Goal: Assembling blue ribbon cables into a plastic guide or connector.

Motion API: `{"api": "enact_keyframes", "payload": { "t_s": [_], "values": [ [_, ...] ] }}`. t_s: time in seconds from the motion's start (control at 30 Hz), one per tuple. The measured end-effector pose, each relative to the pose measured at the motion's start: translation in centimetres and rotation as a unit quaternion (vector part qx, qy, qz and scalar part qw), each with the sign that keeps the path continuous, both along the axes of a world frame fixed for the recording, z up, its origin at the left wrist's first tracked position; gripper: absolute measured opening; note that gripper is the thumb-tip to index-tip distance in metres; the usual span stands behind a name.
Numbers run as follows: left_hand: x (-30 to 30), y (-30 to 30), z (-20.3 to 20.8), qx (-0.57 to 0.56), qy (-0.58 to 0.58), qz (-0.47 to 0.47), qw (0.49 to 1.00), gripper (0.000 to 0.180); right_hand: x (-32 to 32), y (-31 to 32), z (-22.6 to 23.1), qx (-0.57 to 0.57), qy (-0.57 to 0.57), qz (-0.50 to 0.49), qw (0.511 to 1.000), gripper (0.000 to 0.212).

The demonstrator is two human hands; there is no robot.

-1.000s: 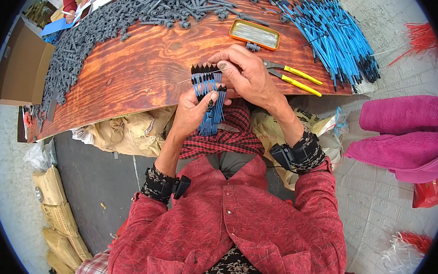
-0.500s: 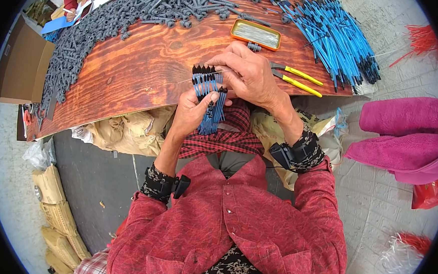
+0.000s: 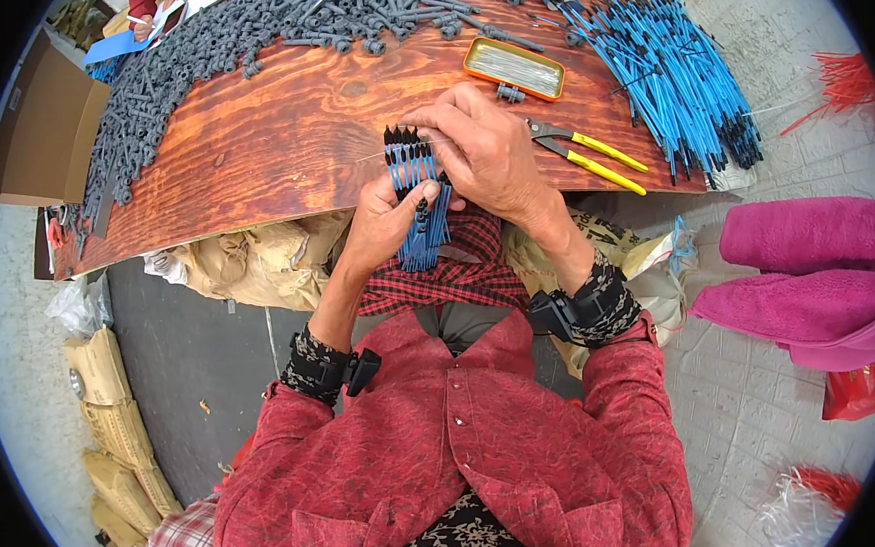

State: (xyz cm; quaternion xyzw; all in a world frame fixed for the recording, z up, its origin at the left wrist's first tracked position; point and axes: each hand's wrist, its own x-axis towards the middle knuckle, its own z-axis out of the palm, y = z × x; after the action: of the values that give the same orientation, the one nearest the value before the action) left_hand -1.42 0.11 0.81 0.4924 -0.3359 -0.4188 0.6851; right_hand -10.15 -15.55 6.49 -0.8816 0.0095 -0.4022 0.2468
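Blue strips [image 3: 410, 176] in left hand [image 3: 389, 213]

Head view: black-tipped strips near 12 o'clock, pinched between left thumb and fingers. A thin wire [image 3: 369, 157] crosses them. Right hand [image 3: 490, 158]: fingers bent at the strips' 1 o'clock; cannot tell their pinch. Pliers [image 3: 609, 175] lie on the worktop [image 3: 284, 154], between 2 and 3 o'clock from the strips.

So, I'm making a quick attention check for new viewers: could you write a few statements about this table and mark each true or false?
1. The left hand holds a bundle of blue strips. True.
2. A hand is on the pliers. False: they lie on the table.
3. The right hand is close to the strips' black tips. True.
4. The heap of parts is bright red. False: it is grey.
5. The tin is open. True.
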Motion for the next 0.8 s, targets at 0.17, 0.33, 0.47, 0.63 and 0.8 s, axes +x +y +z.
{"api": "enact_keyframes", "payload": {
  "t_s": [0.17, 0.33, 0.47, 0.63, 0.8],
  "values": [
    [-0.1, -0.2, -0.6, 0.004, -0.053, 0.025, 0.998, 0.02, 0.0, 0.5, -0.3, 0.02, -0.009, -0.014, 1.0, 0.019],
    [0.0, -0.1, -0.3, 0.008, -0.055, 0.019, 0.998, 0.02, 0.2, 0.6, -0.7, 0.059, 0.006, -0.004, 0.998, 0.019],
    [-0.2, 0.0, 0.3, 0.009, -0.002, 0.003, 1.0, 0.021, 0.3, 0.0, -0.5, 0.11, 0.064, 0.057, 0.99, 0.02],
    [-0.3, -0.1, 0.2, 0.011, 0.011, 0.017, 1.0, 0.021, 0.4, -0.2, -0.4, 0.1, 0.064, 0.06, 0.991, 0.021],
    [-0.5, 0.0, 0.6, 0.013, -0.005, 0.016, 1.0, 0.021, 0.2, 0.3, -0.6, 0.098, 0.04, 0.037, 0.994, 0.02]
  ]
}}
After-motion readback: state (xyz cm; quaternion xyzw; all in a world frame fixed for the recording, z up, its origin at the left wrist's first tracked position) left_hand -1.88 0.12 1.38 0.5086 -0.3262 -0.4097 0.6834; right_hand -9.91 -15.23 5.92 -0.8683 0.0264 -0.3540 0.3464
